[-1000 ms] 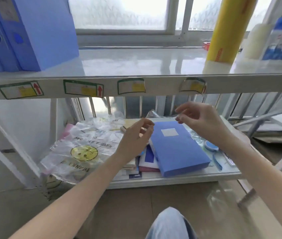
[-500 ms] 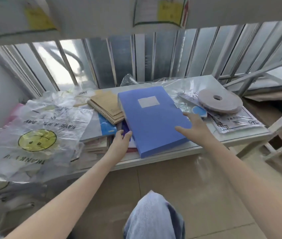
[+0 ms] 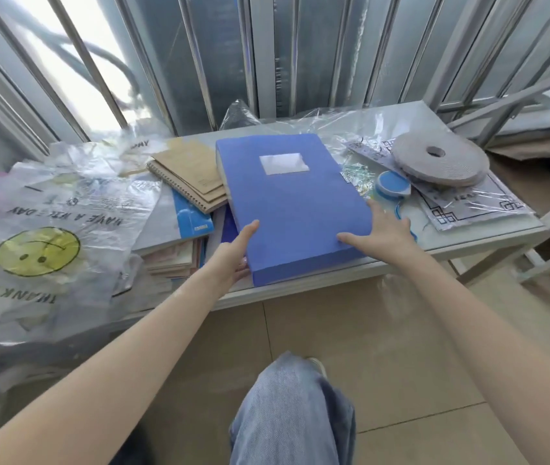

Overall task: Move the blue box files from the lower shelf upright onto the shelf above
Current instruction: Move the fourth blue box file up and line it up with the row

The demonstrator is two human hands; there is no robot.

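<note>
**Both hands on the blue box file, lying flat on the lower shelf**

The blue box file (image 3: 292, 209) is lying flat on the lower shelf (image 3: 488, 245), its near end reaching almost to the shelf's front edge. The left hand (image 3: 233, 260) is pressing against the file's near left corner, thumb lying up along the top face and fingers tucked under or beside the edge, where they are hidden. The right hand (image 3: 384, 231) is resting spread on the near right corner, thumb on the top face and fingers reaching along the right side. Both hands are gripping the file between them; whether it is lifting off the shelf I cannot tell.

Just left of the left hand, a stack of books and papers (image 3: 174, 253) is sitting partly under the file, with brown spiral notebooks (image 3: 189, 177) leaning on top beyond it. Farther left, a clear plastic bag with a yellow smiley face (image 3: 37, 251) is spreading over the shelf end. Just beyond the right hand's fingers a small blue round object (image 3: 393, 184) is lying, and past that a grey roll of tape (image 3: 440, 161) is sitting on printed sheets in plastic (image 3: 475, 203).

Behind the shelf, metal window bars (image 3: 199, 62) are standing upright against bright light. Below, a tan tiled floor (image 3: 401, 347) is showing, with a knee in blue jeans (image 3: 292, 414) at the bottom.
</note>
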